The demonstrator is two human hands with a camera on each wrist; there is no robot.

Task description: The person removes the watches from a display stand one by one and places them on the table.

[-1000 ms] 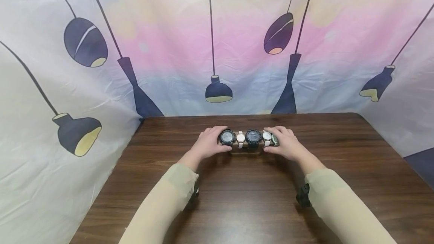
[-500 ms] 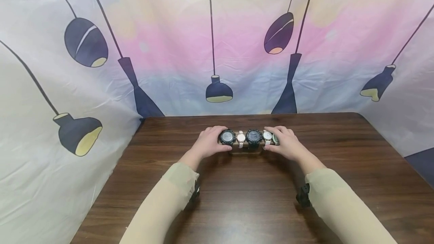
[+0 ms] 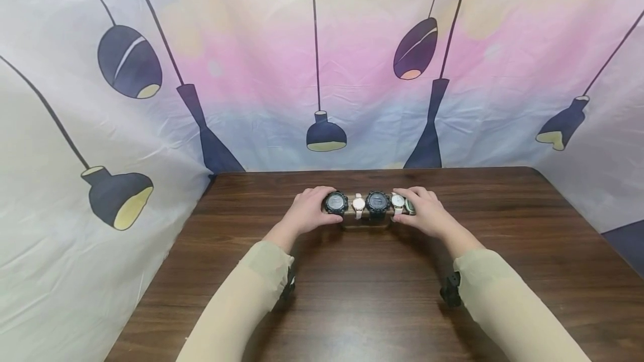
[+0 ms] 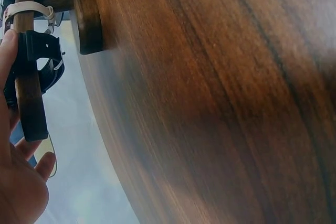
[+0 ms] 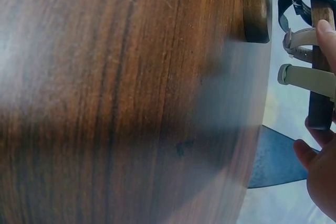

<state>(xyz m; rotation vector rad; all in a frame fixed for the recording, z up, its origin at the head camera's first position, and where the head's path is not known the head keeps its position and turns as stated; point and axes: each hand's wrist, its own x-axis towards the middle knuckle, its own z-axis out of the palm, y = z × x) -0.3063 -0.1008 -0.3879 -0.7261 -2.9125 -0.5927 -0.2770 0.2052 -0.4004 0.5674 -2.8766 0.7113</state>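
Note:
A wooden watch stand (image 4: 32,111) has a crossbar on a low foot, with several watches strapped along the bar. My left hand (image 3: 308,212) grips the black digital watch (image 3: 336,202) at the left end, thumb on the near side and fingers over the far side. At the right end, the thumb and index finger of my right hand (image 3: 425,211) pinch the white-strapped watch (image 3: 397,201). A green-strapped watch (image 5: 310,80) lies inside that grasp, partly hidden in the head view. Between the hands sit a rose-gold watch (image 3: 358,204) with a pale strap and another black digital watch (image 3: 377,201).
The stand is near the far edge of a dark wood-grain table (image 3: 362,295). Behind and beside it hangs a cloth backdrop (image 3: 261,60) printed with dark pendant lamps. Black wrist devices (image 3: 451,289) show at the sleeve cuffs.
My left hand and the black digital watch in it have shifted slightly left, widening the gap to the rose-gold watch. The right hand keeps its hold.

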